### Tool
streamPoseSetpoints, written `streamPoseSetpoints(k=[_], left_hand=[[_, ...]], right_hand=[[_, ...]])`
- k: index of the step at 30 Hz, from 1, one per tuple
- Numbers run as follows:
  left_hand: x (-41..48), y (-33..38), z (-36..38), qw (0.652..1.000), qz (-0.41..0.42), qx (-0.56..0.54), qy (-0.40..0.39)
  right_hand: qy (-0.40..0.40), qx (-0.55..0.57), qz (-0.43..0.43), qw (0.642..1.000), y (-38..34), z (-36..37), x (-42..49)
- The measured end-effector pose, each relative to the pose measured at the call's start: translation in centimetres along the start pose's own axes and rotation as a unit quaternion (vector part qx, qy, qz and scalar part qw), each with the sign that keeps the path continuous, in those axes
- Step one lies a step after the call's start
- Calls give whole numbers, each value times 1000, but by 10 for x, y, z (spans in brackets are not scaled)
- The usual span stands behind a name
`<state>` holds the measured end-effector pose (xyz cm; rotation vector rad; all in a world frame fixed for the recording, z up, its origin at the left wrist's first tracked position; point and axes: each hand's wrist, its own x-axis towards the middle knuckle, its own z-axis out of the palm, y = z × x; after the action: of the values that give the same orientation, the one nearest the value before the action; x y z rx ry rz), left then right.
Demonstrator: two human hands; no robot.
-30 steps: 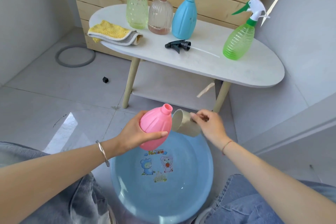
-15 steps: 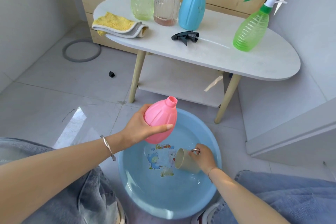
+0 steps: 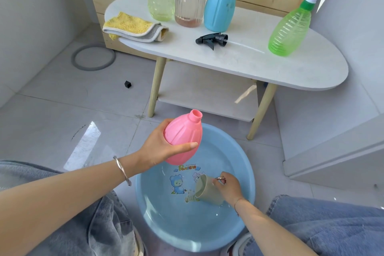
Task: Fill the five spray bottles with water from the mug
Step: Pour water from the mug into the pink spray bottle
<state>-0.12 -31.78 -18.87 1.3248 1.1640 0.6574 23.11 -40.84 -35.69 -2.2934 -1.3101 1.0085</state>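
Pink bottle [image 3: 184, 136] gripped in our left hand [image 3: 160, 148], right hand [image 3: 227, 188] clasping the dipped mug [image 3: 205, 190], we risk spilling past that narrow neck.

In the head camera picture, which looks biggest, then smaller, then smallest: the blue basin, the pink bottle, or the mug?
1. blue basin, by far the largest.
2. pink bottle.
3. mug, smallest, tipped in the basin.
All three sit about equally near the camera, so the order seems safe.
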Motion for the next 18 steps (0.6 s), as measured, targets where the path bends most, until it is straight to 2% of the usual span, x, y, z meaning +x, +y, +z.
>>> streamPoseSetpoints(k=[8, 18], left_hand=[[-1, 2, -1, 1000, 1, 0, 2], [0, 8, 0, 1000, 7, -9, 7]], right_hand=[[-13, 5, -12, 1000, -4, 5, -5], [-14, 206, 37, 978, -31, -32, -9]])
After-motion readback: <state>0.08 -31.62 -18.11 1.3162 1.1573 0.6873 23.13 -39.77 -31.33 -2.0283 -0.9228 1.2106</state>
